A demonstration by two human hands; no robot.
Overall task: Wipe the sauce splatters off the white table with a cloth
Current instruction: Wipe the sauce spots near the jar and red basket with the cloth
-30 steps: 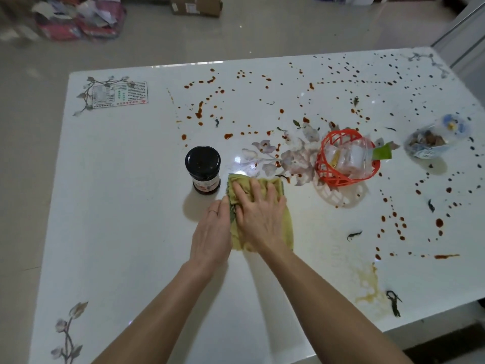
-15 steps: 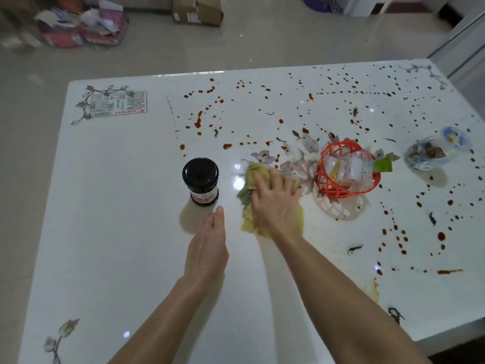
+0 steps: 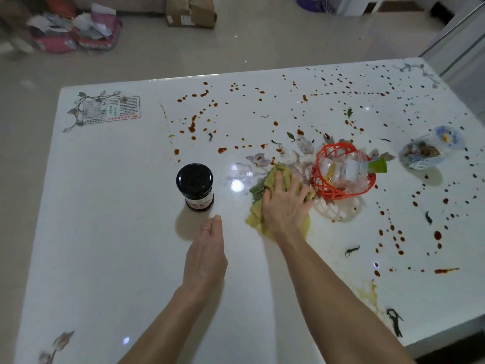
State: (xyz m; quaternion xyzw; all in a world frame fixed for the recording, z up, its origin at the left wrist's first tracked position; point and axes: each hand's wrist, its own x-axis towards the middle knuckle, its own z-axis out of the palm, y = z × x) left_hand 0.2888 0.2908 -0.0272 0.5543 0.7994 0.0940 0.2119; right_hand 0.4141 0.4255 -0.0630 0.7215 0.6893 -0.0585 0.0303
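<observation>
1. Right hand [image 3: 286,203], centre of frame: palm down on the yellow-green cloth [image 3: 252,219], fingers [image 3: 294,187] spread and nearly straight. It presses flat and does not grip the cloth.
2. The cloth is bunched under that palm. It sticks out past the fingertips toward the top of the frame, past the thumb on the left with a green fold, and below the wrist.
3. The cloth lies on the white table [image 3: 118,206], over the printed flower pattern [image 3: 258,160]. Its right edge is just beside the orange basket [image 3: 338,196]; cannot tell if they touch.
4. Left hand [image 3: 206,250], lower centre: palm down on bare table, fingers straight and together, holding nothing, with a ring on 1 finger. Its fingertips point up the frame and stop just short of the dark jar [image 3: 195,185]. This hand is apart from the cloth.
5. The jar stands upright with a black lid, left of the cloth.
6. Sauce splatters [image 3: 193,124]: red-brown dots and streaks across the upper middle and the whole right side of the table. The nearest ones are just above the cloth.
7. A yellowish smear [image 3: 370,292] is at lower right near the table edge.
8. The basket holds clear plastic packets. A small wrapped dish [image 3: 425,151] sits at far right.
9. A sticker label [image 3: 111,110] is at the table's upper left. A cardboard box [image 3: 190,11] is on the floor at top centre.
</observation>
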